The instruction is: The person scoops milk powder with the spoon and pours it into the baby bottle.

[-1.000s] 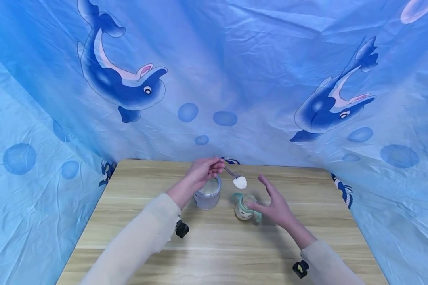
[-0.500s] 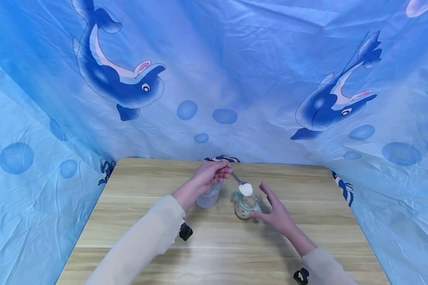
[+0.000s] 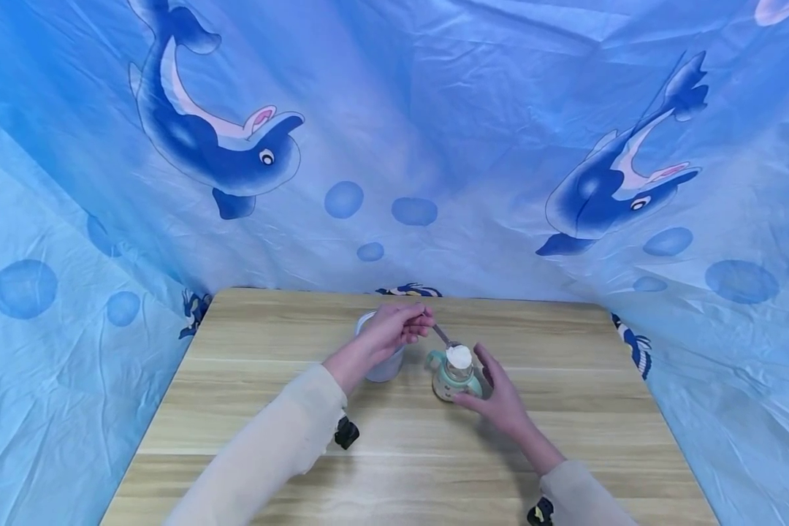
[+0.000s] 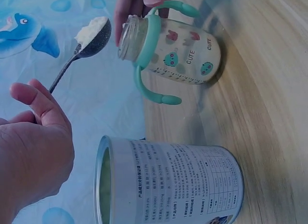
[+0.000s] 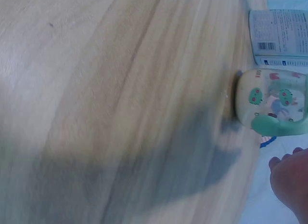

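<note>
A spoon [image 4: 99, 42] above the bottle [image 4: 185, 53]!
The left hand [image 3: 394, 327] pinches it, powder [image 4: 91, 31] heaped; the right hand [image 3: 502, 400] sits spread beside the bottle.

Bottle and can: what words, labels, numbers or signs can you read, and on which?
"CUTE", twice, on the baby bottle.
"产品成分分析保证值", heading on the can, apparently.
The can's remaining print: too small or blurred.
Its barcode digits, right wrist view: too blurred.

"CUTE" stands twice on the bottle [image 4: 185, 53]; the can [image 4: 173, 180] bears Chinese print.
</note>
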Demonstrator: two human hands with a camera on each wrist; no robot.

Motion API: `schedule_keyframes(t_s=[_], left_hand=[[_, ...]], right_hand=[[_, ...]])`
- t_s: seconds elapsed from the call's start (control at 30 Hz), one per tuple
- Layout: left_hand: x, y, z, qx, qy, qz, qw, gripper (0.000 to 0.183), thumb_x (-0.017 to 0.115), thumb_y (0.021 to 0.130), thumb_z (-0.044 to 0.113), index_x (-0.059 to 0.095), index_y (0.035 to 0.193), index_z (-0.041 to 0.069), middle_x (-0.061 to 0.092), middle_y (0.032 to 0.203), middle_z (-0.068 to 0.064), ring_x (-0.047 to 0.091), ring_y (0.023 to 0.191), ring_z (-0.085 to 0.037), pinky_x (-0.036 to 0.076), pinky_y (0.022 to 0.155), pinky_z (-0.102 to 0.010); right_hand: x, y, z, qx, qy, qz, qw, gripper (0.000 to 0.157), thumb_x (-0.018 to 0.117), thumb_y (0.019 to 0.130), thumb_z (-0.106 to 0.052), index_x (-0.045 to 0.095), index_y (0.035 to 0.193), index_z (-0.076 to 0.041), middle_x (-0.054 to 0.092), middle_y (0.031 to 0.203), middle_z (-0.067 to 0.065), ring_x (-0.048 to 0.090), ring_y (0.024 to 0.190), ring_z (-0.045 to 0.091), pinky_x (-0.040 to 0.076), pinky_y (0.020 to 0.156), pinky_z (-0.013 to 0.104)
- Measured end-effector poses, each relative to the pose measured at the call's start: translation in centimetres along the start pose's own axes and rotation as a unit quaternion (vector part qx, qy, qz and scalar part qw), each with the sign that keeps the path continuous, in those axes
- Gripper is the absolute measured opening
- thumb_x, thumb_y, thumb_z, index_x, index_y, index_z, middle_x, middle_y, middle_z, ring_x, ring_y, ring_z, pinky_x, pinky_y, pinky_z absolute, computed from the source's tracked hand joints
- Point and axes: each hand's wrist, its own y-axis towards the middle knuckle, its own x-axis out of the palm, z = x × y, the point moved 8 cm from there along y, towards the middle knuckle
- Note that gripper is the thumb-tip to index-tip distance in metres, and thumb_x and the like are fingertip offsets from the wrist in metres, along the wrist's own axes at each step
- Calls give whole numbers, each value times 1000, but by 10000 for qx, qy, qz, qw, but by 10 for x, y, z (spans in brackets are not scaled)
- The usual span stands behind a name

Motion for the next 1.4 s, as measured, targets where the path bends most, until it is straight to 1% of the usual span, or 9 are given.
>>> schedule_keyframes(t_s=[0.17, 0.27, 0.4, 0.57, 0.73, 0.83, 1.03, 1.17, 1.4], left_hand=[[1, 1, -2, 70, 129, -44, 9999, 30, 56, 113, 21, 70, 126, -2, 76, 91, 0, 70, 77, -6, 51, 60, -14], [2, 2, -3, 89, 128, -68, 9999, 30, 56, 113, 20, 70, 126, -3, 76, 90, -1, 70, 76, -7, 51, 59, -14], [2, 4, -5, 137, 157, -135, 9997, 31, 56, 113, 20, 69, 127, -4, 77, 91, -1, 70, 76, -7, 52, 58, -14], [0, 5, -7, 274, 286, -210, 9990, 32, 55, 114, 20, 69, 127, -5, 76, 92, -1, 70, 76, -8, 52, 58, -15], [-1, 7, -8, 379, 378, -272, 9982, 30, 55, 113, 19, 71, 125, -5, 76, 91, -3, 70, 75, -8, 52, 57, -16], [0, 7, -9, 427, 484, -304, 9975, 31, 57, 113, 20, 71, 126, -4, 77, 93, -3, 71, 76, -9, 53, 58, -16], [1, 8, -13, 469, 745, -342, 9955, 33, 59, 112, 23, 71, 130, -2, 77, 97, -3, 71, 80, -10, 54, 60, -17], [1, 10, -16, 472, 776, -403, 9951, 34, 60, 112, 25, 71, 130, -1, 77, 98, -3, 71, 82, -11, 54, 60, -18], [0, 13, -21, 543, 833, -493, 9938, 32, 60, 111, 23, 72, 128, -2, 78, 97, -3, 70, 80, -11, 52, 57, -18]], right_hand=[[4, 1, 6, 153, 136, 171, 9996, 104, 95, 83, -21, 34, 165, -1, 39, 168, 21, 38, 154, 42, 34, 125, 54], [5, 1, 8, 169, 175, 321, 9992, 99, 96, 82, -20, 40, 162, -2, 45, 164, 20, 44, 150, 41, 37, 123, 53], [8, 0, 10, 155, 296, 475, 9983, 95, 96, 80, -16, 46, 158, -2, 51, 159, 21, 49, 146, 42, 40, 122, 54], [11, 1, 13, 265, 394, 564, 9973, 92, 96, 79, -13, 48, 157, -4, 53, 158, 19, 51, 145, 41, 40, 122, 53], [13, 2, 16, 327, 352, 617, 9969, 92, 97, 79, -13, 49, 157, -4, 54, 156, 20, 51, 144, 43, 40, 122, 55], [14, 3, 17, 365, 279, 618, 9970, 91, 96, 80, -14, 48, 157, -3, 54, 156, 21, 52, 144, 43, 40, 122, 56], [16, 2, 21, 487, 207, 676, 9963, 88, 96, 81, -14, 51, 155, -3, 59, 152, 20, 56, 140, 39, 41, 120, 54], [17, 1, 22, 480, 177, 732, 9960, 86, 95, 82, -14, 51, 155, -3, 61, 150, 21, 58, 138, 39, 42, 119, 55], [17, 2, 22, 406, 164, 743, 9963, 83, 94, 83, -15, 53, 154, -8, 62, 149, 17, 58, 138, 34, 43, 118, 52]])
